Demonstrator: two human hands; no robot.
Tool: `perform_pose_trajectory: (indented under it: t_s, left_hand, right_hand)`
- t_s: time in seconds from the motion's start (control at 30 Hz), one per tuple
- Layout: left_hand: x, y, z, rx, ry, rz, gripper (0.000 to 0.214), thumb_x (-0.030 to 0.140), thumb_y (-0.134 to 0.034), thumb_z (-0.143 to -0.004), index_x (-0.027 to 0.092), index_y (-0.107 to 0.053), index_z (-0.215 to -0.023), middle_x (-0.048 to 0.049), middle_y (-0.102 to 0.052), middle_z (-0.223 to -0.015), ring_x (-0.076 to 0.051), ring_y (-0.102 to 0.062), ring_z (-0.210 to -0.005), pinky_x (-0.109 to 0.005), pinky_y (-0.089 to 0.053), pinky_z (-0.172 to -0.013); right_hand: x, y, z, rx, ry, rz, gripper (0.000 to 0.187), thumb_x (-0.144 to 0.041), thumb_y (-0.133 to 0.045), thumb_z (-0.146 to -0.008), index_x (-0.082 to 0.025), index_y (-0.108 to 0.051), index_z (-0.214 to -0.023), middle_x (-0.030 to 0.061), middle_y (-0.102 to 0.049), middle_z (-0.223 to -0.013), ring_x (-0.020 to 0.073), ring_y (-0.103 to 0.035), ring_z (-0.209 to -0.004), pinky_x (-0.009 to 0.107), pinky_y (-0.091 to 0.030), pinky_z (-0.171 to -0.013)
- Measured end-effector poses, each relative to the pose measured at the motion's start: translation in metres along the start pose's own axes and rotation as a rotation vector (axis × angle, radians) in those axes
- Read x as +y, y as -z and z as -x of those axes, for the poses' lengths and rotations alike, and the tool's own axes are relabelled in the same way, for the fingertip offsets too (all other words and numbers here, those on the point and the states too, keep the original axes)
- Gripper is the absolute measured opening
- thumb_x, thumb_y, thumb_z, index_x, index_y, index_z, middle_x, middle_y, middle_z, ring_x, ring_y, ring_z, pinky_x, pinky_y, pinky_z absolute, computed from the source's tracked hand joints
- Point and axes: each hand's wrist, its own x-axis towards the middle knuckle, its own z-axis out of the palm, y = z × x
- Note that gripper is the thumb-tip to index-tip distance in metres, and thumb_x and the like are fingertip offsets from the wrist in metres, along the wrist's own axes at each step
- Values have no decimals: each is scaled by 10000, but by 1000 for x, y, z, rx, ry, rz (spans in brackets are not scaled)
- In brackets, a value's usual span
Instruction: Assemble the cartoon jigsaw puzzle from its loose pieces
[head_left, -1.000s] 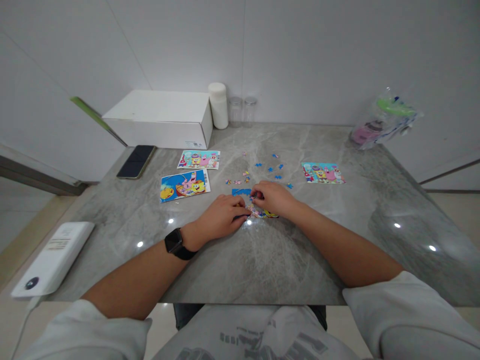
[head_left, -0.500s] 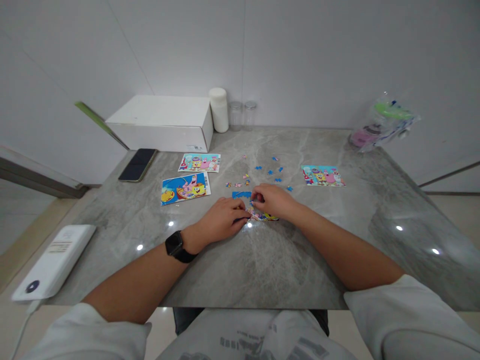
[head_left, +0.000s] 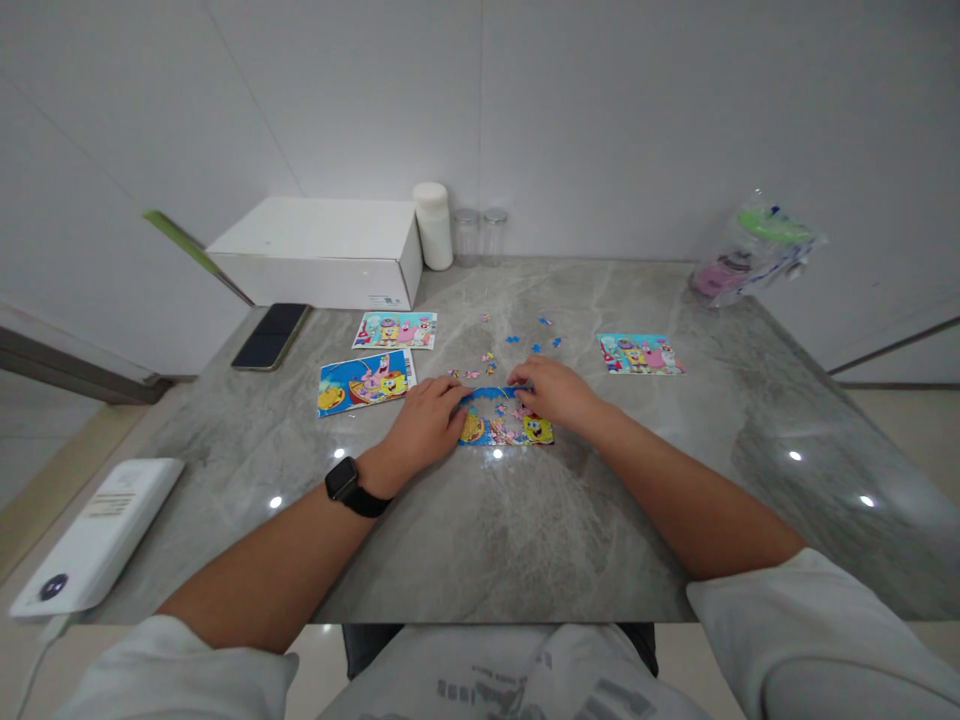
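A partly assembled jigsaw puzzle (head_left: 507, 434) lies flat on the grey table, with cartoon figures along its bottom and a blue strip along its top. Gaps and a few small pieces show in its middle. My left hand (head_left: 429, 420) rests at its left side, fingers stretched and thumb apart, touching the edge. Curled over the top right corner, my right hand (head_left: 556, 392) has its fingertips and thumb on the puzzle's blue edge. Loose blue pieces (head_left: 536, 348) lie beyond it, and several pink and yellow pieces (head_left: 471, 374) are just above the strip.
Picture cards lie at the left (head_left: 366, 383), behind it (head_left: 395, 331) and at the right (head_left: 641, 354). A phone (head_left: 271, 336), white box (head_left: 315, 275), white bottle (head_left: 433, 228), two clear jars (head_left: 480, 240) and a bagged cup (head_left: 739, 265) stand around. A white power bank (head_left: 101, 530) sits front left.
My left hand has moved left off the puzzle's middle to its left side. The right hand has shifted to the top right corner, uncovering more of the puzzle. The view has shifted slightly.
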Motion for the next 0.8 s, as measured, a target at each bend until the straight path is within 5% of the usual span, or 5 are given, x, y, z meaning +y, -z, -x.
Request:
perform_pose_trajectory:
  t_s: [0.23, 0.43, 0.53, 0.63, 0.8]
  left_hand:
    - [-4, -2, -1, -13, 5, -16, 317, 257, -566, -981, 227, -724, -1253, -94, -697, -1271, -290, -636, -1194, -510, -511, -1070]
    - [-4, 6, -1, -6, -64, 51, 386, 320, -626, -959, 222, -663, -1330, -120, -644, -1394, -302, -589, -1332, -506, -473, -1160]
    - [-8, 12, 1, -42, -109, 96, 561, 455, -716, -914, 228, -590, -1412, -136, -567, -1518, -316, -534, -1415, -520, -438, -1208]
    - [-14, 14, 3, -95, -135, 104, 742, 561, -792, -835, 231, -540, -1451, -151, -516, -1577, -338, -490, -1465, -540, -419, -1226]
    - [-18, 15, 3, -149, -162, 70, 673, 566, -829, -793, 234, -609, -1336, -144, -560, -1537, -354, -490, -1469, -550, -423, -1222]
  right_hand:
    - [2, -5, -4, -31, 37, -90, 214, -149, -672, -904, -204, -784, -1078, 82, -726, -1066, 192, -674, -925, 297, -501, -862]
    - [22, 34, 8, 139, 20, -106, 229, -194, -659, -925, -202, -751, -1134, 90, -733, -1104, 196, -683, -883, 350, -531, -890]
    - [29, 47, 28, 101, 135, -106, 328, -305, -745, -885, -217, -725, -1200, 111, -721, -1199, 274, -676, -1108, 428, -519, -1011]
    - [31, 40, 48, -7, 203, -99, 427, -328, -816, -817, -232, -716, -1221, 119, -700, -1265, 310, -642, -1220, 468, -491, -1086]
    - [34, 13, 66, -40, 243, -131, 424, -319, -832, -818, -233, -717, -1217, 133, -638, -1411, 307, -585, -1337, 481, -458, -1145]
